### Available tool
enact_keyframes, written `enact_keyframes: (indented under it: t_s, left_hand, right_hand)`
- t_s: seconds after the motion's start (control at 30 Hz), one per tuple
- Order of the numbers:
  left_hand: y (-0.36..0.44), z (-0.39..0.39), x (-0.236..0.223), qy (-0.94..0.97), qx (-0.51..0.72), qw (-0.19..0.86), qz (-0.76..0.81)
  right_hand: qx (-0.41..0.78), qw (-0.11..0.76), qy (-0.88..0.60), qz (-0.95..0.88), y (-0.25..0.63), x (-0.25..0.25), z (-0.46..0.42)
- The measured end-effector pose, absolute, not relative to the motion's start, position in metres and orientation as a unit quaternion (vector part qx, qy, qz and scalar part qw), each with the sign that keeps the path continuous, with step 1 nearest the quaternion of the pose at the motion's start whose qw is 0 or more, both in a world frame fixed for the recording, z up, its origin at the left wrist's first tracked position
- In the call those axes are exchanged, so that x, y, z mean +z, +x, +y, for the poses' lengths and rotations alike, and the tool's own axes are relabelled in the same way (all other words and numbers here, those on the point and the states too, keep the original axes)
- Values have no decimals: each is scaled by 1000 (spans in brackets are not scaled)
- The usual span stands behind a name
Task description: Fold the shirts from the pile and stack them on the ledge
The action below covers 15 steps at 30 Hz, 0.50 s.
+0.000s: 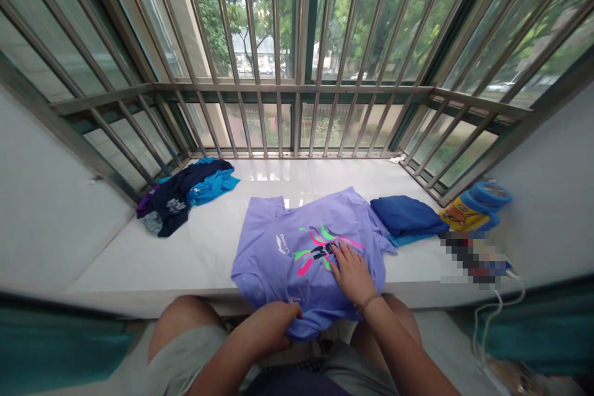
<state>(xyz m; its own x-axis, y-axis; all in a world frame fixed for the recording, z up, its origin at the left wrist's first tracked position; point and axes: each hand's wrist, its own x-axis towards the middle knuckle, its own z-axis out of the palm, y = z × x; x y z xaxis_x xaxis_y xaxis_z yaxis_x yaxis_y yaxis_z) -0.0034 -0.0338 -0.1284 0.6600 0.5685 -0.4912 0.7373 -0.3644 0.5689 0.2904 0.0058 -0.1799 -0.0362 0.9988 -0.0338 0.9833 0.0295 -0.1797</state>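
A lavender T-shirt (273,223) with a pink, green and black print lies spread on the white windowsill, its near side hanging over the front edge. My left hand (277,327) grips the shirt's near edge, thumb on top and fingers mostly hidden beneath the cloth. Flat on the printed front rests my right hand (351,269), its fingers stretched out and slightly apart. To the right, close to a sleeve, sits a stack of folded blue clothes (406,216).
A crumpled pile of dark and bright blue clothes (185,195) lies at the left. On the right stand a blue and yellow bottle (476,207) and a blurred-out item with a white cable (499,306). Metal bars (297,90) line the window behind the sill (260,170).
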Motion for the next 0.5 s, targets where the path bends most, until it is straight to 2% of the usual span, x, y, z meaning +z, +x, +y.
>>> enact_keyframes:
  t_s: [0.2,0.3,0.4,0.5]
  left_hand:
    - [-34,-46,-134,793,-124,397,445]
    - [-44,-55,-137,783,-121,401,459]
    - [-47,-64,-137,778,-108,411,463]
    - [-48,-73,-134,778,-82,416,464]
  right_hand:
    - [61,31,-695,-716,288,-171,2]
    - [31,62,-673,-737,269,-157,11]
    - [47,87,-573,-814,222,-144,32]
    - [90,76,-404,-907,155,-134,60]
